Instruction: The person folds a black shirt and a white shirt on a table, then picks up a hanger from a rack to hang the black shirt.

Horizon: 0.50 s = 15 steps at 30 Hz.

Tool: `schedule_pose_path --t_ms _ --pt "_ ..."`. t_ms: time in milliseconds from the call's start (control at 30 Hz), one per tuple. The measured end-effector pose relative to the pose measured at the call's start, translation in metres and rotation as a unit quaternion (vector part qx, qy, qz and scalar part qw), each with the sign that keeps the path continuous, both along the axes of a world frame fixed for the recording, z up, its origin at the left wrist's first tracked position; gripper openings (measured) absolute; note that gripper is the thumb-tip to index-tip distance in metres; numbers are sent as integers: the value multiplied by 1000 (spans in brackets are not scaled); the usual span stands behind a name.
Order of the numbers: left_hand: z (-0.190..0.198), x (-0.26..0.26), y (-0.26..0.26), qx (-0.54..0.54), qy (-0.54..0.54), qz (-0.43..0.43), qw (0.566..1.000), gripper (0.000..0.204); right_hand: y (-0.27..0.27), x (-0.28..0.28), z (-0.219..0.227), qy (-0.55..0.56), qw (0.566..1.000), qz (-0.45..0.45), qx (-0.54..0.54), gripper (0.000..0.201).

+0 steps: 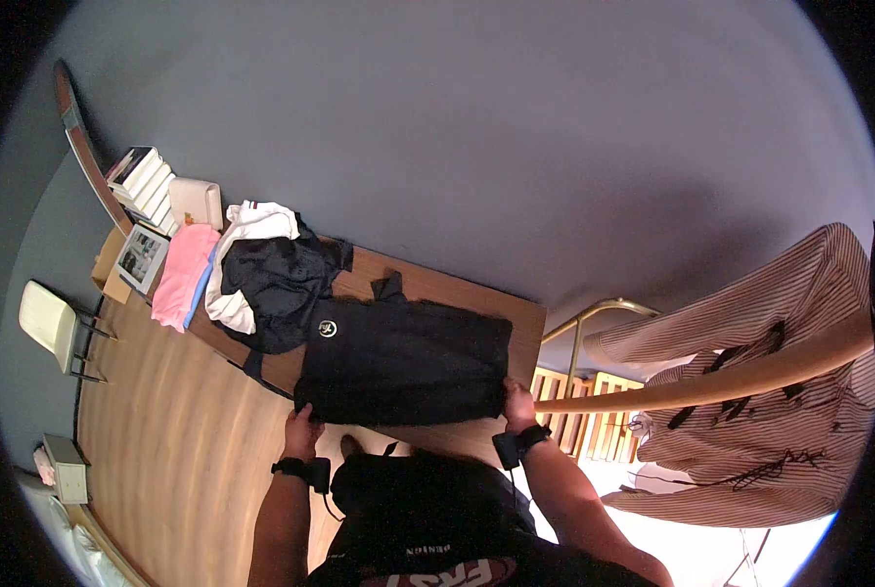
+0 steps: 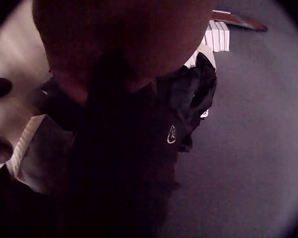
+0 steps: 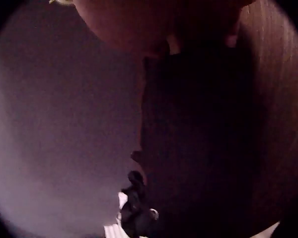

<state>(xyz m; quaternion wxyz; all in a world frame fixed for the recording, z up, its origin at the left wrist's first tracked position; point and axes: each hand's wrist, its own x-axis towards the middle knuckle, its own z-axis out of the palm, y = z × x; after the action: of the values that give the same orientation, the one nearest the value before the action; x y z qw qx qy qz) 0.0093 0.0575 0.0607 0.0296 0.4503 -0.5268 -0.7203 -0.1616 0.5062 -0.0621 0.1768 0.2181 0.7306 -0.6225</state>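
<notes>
A black T-shirt with a small round white emblem lies stretched across the table in the head view, a short sleeve sticking out at its far side. My left hand grips its near left corner. At the near right corner my right hand pinches the edge, thumb on top. In the left wrist view the left hand is dark against the black cloth. The right wrist view shows the right hand with fingertips at the T-shirt's edge.
Left of the T-shirt lie a crumpled black garment, a white garment and pink clothing. A beige bag, white books and a picture frame stand beyond. Striped clothing hangs from a rack at right.
</notes>
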Motion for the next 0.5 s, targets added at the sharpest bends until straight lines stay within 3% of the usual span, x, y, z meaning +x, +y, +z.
schedule_pose_path --t_ms 67,133,267,367,400,500 --pt "0 0 1 -69 -41 -36 996 31 -11 21 38 48 998 3 49 28" --pt "7 -2 6 77 -71 80 991 38 -24 42 101 108 990 12 90 30" --pt "-5 6 0 82 -72 62 992 38 -21 70 97 117 990 21 71 40" --pt "-2 6 2 143 -37 27 989 21 -19 77 92 87 980 161 76 59" --pt "4 2 7 125 -49 29 991 21 -25 71 131 55 971 178 151 63" --pt "1 -4 7 104 -40 36 993 21 -33 63 156 63 949 215 222 58"
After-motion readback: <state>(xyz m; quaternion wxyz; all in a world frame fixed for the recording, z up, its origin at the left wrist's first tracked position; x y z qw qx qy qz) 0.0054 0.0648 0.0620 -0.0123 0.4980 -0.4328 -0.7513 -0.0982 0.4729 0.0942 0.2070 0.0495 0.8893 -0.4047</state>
